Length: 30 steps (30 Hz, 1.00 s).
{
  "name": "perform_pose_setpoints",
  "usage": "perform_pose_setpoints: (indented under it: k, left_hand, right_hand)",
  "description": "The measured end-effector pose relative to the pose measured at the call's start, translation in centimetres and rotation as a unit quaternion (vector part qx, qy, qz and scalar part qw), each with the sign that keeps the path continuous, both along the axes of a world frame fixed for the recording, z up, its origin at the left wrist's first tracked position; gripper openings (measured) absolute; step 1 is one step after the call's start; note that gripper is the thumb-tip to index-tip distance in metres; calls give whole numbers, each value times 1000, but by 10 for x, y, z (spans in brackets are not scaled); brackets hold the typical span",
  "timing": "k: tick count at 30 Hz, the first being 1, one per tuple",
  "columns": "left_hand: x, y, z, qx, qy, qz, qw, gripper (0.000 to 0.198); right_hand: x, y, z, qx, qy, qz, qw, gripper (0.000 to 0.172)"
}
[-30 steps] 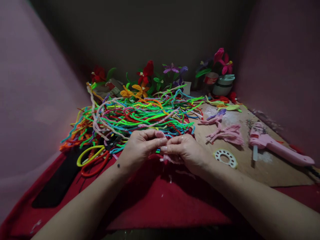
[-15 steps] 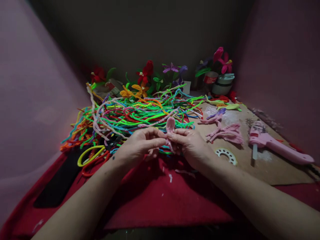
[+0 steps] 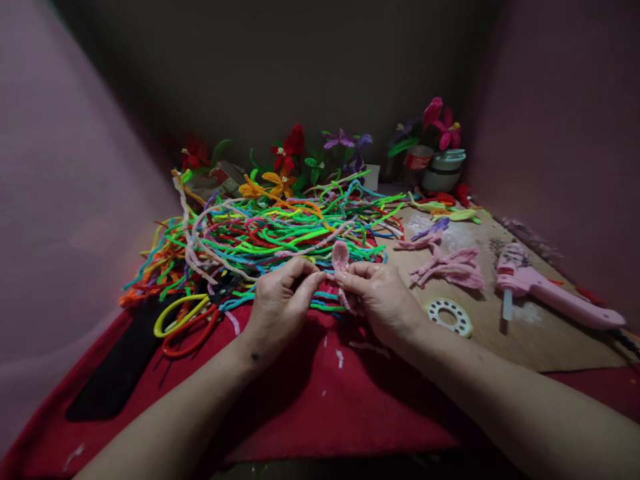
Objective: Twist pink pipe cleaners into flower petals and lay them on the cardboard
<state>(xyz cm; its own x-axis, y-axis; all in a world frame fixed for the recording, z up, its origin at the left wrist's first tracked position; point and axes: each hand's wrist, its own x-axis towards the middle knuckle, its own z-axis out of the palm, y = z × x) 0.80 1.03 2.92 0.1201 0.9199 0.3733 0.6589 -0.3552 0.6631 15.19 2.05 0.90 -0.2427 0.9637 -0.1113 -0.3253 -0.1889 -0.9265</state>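
Observation:
A small pink pipe-cleaner petal (image 3: 341,254), looped at its top, stands upright between my hands. My right hand (image 3: 383,293) pinches it at its base, where a pink tail hangs below the fingers. With thumb and forefinger together, my left hand (image 3: 285,293) grips the thin pink end that runs sideways from the petal. Behind both hands spreads a heap of coloured pipe cleaners (image 3: 280,230). Several finished pink petals (image 3: 453,268) lie to the right of my right hand, near a white ring with holes (image 3: 449,317).
On the right, a pink glue gun (image 3: 555,293) rests on a cardboard sheet (image 3: 500,347). Scissors with yellow and red handles (image 3: 187,327) and a black phone-like slab (image 3: 110,373) lie left. Pipe-cleaner flowers (image 3: 285,157) and a lidded jar (image 3: 444,170) stand behind. Red cloth (image 3: 330,413) covers the table.
My left hand has shifted slightly left, away from the petal, and its fingers have curled into a tighter pinch. My right hand keeps the petal in nearly the same place.

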Motion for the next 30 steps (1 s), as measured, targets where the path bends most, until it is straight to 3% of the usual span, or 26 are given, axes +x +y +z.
perform_pose_setpoints:
  k: [3,7,14,16,20,22,24,26,28,30]
  left_hand:
    - [1,2,3,-45,-45,13,998,18]
    - [2,4,6,-129,-138,-37,981,16]
    - [-1,4,8,-160,-148,-59,974,18]
    - [-1,2,8,-144,-130,-55,979,16]
    - [0,-1,8,-38,-59,-18,997,15]
    - [0,1,7,-50,-103,-3,993,13]
    - [-1,5,5,-140,-209,-14,968,14]
    - [-3,9,2,-255,-303,-48,917,19]
    - [-3,12,-2,-347,-342,-83,869,22]
    - [-2,11,-4,-397,-347,-98,844,24]
  right_hand:
    - [1,2,0,-26,25,19,999,26]
    - [2,5,0,-27,43,30,998,23]
    - [5,6,2,-7,46,49,998,16]
    - [5,6,5,-17,29,55,998,16]
    - [4,6,5,-31,-28,53,998,21]
    - [4,6,2,-31,-17,42,999,23]
    - [4,7,0,-32,11,33,999,23]
    - [4,7,-1,-23,29,22,999,24]
    - [4,7,0,-8,21,6,1000,24]
    - [3,6,0,7,4,-8,1000,24]
